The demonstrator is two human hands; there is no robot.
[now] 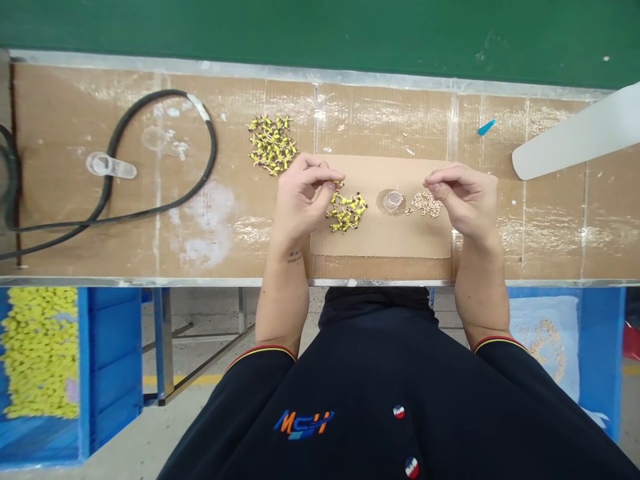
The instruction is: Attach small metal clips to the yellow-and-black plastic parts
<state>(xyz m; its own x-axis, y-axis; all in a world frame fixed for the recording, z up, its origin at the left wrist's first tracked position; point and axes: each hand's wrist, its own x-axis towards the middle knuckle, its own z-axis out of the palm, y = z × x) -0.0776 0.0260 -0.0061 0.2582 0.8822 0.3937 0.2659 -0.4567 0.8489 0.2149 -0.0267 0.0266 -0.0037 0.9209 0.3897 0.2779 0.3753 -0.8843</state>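
Observation:
My left hand point(306, 195) is closed in a pinch, with a tiny yellow figure point(339, 184) at its fingertips. Just below them lies a small pile of yellow-bodied figures point(349, 215) with pale and dark ends, on a cardboard sheet point(380, 240). My right hand point(466, 197) is pinched shut too, above a heap of tiny beige pieces point(427, 205); whatever is between its fingers is too small to make out. Between both hands stands a small clear cup point(393, 200) on the sheet.
A larger pile of yellow figures point(273, 144) lies at the back. Left are a black cable point(214, 147) and a clear plastic tube point(113, 165); right, a blue cap-like piece point(487, 127) and a white arm point(575, 137). Blue crates point(111, 373) stand below the bench.

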